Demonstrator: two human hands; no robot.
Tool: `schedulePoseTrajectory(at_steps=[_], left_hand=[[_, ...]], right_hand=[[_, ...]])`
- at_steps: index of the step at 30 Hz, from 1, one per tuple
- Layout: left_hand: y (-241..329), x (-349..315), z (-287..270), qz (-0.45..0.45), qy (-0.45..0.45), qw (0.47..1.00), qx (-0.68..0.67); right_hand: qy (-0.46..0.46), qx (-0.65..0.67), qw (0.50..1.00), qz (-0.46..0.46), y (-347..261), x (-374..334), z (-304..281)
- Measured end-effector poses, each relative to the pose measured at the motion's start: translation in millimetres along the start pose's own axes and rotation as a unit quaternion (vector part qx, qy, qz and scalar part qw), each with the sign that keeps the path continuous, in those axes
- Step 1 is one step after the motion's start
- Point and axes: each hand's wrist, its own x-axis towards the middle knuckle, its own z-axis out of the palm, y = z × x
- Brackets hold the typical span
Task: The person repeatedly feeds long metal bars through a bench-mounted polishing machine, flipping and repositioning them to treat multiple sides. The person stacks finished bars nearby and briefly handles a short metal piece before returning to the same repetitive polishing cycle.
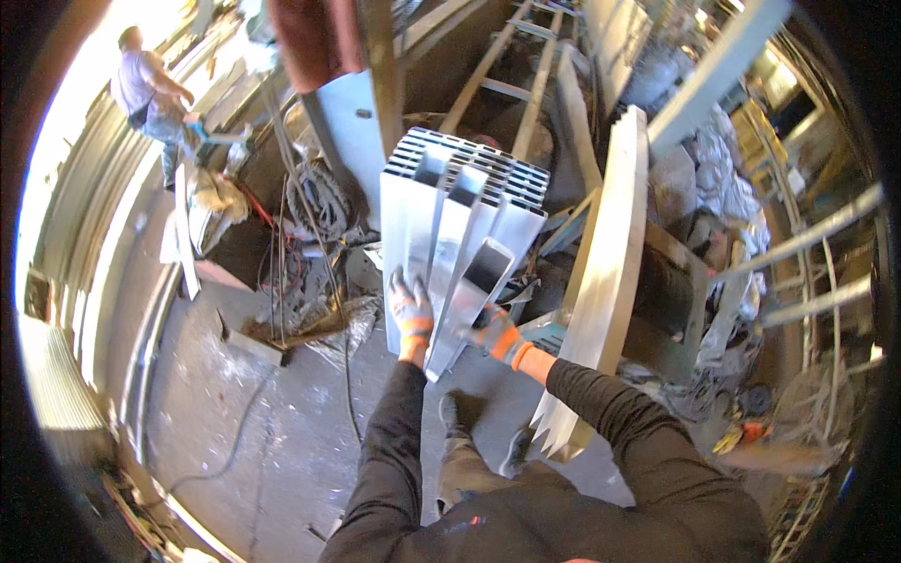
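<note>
The left hand (410, 310), in a grey and orange glove, lies on the near part of a stack of metal profiles (404, 225), its fingers somewhat spread and laid against a pale, smooth face rather than wrapped around anything. The right hand (502, 338), gloved alike, is at the right side of a rectangular tube (467, 308), with its fingers bent toward the metal; blur there means I cannot tell whether they close on it. The tube is on the near right part of the stack, its dark open end turned to the far side. The stack is in the middle of the scene, in front of the person, and its far end shows rows of narrow slots

Right of the stack, a long pale beam (605, 272) leans at a slant, jagged at its near end. On the far side is a ladder-like frame (507, 90). To the left, a dark cable (344, 366) trails over the grey floor (202, 375), near a heap of scrap. At the far left, another person (150, 89) stands well apart, beside long stacked lengths (94, 188)
</note>
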Motion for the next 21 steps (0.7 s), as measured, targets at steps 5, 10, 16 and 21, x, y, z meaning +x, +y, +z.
schedulePoseTrajectory(at_steps=[5,10,16,21], left_hand=[[-21,-148,-99,0.065,-0.260,0.962,-0.049],[-15,-335,-217,0.302,-0.270,0.781,0.476],[61,-536,-270,-0.063,-0.140,0.982,-0.107],[74,-616,-378,-0.094,-0.271,0.949,-0.133]], right_hand=[[-0.135,0.067,0.942,-0.302,-15,-107,11],[-0.182,-0.018,0.889,-0.420,-67,-233,-7],[-0.228,0.280,0.767,-0.530,-141,-406,-97],[-0.196,0.526,0.650,-0.513,-161,-486,-188]])
